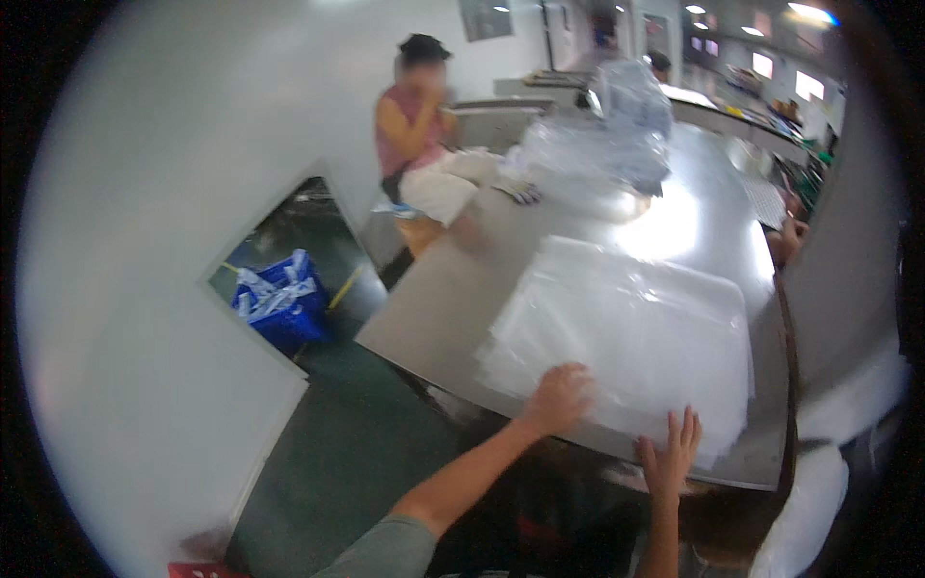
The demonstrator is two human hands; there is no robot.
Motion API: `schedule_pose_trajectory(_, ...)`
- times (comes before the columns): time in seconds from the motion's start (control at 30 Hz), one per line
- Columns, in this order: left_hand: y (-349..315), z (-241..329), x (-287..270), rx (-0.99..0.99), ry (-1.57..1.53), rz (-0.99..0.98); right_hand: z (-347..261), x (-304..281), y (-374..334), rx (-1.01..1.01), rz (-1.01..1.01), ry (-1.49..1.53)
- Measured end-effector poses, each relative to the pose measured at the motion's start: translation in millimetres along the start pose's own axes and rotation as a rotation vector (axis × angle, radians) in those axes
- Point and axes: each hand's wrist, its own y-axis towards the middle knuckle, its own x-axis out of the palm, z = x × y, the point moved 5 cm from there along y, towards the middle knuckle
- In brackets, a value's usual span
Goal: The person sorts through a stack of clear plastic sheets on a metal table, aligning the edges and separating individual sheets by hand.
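Observation:
A stack of clear plastic bags (631, 332) lies flat on a metal table (434, 313), its sheets slightly fanned along the left side. At the stack's near left edge is my left hand (562, 400), with the fingers bent and blurred; whether it grips a bag does not show. My right hand (672, 445) rests on the near edge of the bags, further right, fingers stretched out and apart, holding nothing.
A heap of clear plastic (607, 144) sits at the table's far end, with a glove (520, 192) beside it. Another person (419, 135) sits at the far left side. A blue crate (289, 303) stands on the floor beyond a wall opening. A white wall (145, 289) runs along the left.

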Motion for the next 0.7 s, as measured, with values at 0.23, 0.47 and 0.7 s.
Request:
schedule_pose_trajectory(0.23,7,-30,-81,-0.815,-1.722,0.493,0,-7,52,0.59,0.031,1.515)
schedule_pose_trajectory(0.47,-33,-58,-163,-0.69,-1.932,0.91,-8,2,93,0.804,0.168,2.041)
schedule_pose_trajectory(0.7,-65,-69,-186,-0.724,-1.865,1.161,-17,9,86,0.838,0.072,2.103)
